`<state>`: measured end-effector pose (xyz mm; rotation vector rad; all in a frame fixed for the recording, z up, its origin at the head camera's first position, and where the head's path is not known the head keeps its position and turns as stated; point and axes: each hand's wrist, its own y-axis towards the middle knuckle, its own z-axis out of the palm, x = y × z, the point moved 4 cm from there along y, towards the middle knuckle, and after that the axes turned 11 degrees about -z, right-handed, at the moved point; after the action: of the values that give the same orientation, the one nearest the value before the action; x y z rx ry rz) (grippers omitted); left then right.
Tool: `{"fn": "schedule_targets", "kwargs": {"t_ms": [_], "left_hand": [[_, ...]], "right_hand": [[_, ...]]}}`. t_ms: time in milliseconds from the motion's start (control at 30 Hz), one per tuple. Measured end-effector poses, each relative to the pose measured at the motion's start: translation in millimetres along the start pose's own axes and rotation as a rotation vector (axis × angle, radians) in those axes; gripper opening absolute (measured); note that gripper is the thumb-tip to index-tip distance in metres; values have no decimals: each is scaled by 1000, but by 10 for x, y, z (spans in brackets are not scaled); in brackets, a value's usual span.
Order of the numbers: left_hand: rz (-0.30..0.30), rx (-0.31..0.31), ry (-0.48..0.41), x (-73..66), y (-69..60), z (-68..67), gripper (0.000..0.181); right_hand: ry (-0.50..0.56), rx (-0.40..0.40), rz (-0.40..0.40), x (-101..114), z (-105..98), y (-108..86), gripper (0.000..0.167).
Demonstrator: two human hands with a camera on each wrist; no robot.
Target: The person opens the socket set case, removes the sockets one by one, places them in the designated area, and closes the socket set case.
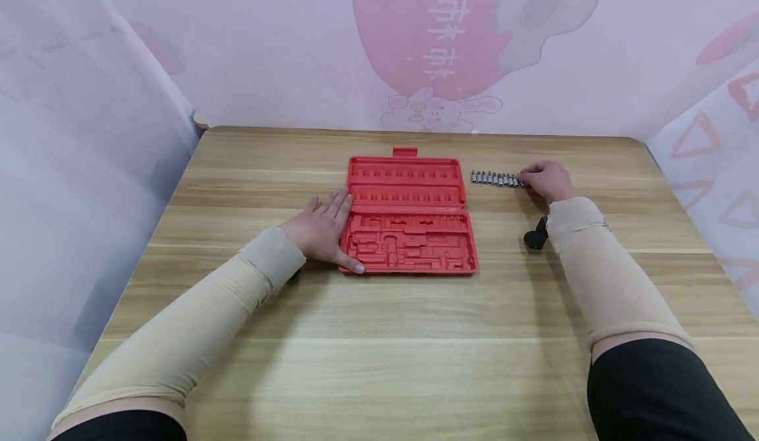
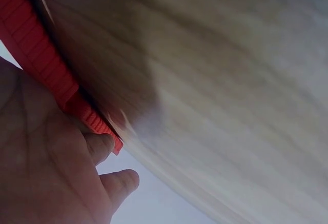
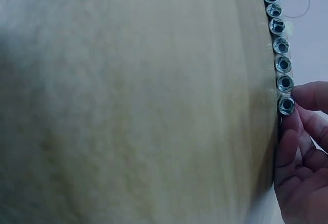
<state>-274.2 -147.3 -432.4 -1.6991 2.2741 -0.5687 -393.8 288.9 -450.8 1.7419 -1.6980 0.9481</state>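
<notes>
An opened red plastic tool case lies flat, its moulded slots bare. My left hand rests spread along the case's left side, with the thumb on the near-left corner. In the left wrist view that hand lies against the ribbed red edge. Right of the lid, small silver bit sockets stand in a row with narrow tips upward. My right hand pinches the rightmost one between thumb and fingers. In the right wrist view this end bit socket sits at the fingertips of the right hand.
The wood-grain table extends around the case. A printed pink and white curtain stands behind the far edge, with more fabric at both sides. A black wrist device hangs below the right wrist.
</notes>
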Motion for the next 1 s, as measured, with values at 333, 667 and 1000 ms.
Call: {"fn": "schedule_targets", "kwargs": {"t_ms": [333,667,1000], "left_hand": [[3,3,-11,14,12,10,144],[1,12,-98,-14,17,10,142],[-17,-54,-679,124,279,-366,84]], "right_hand": [[226,-35,-6,-23,-42,-121,45],[473,231,-27,261,361,-721,32],[228,307,-74,442,888,-1121,38]]}}
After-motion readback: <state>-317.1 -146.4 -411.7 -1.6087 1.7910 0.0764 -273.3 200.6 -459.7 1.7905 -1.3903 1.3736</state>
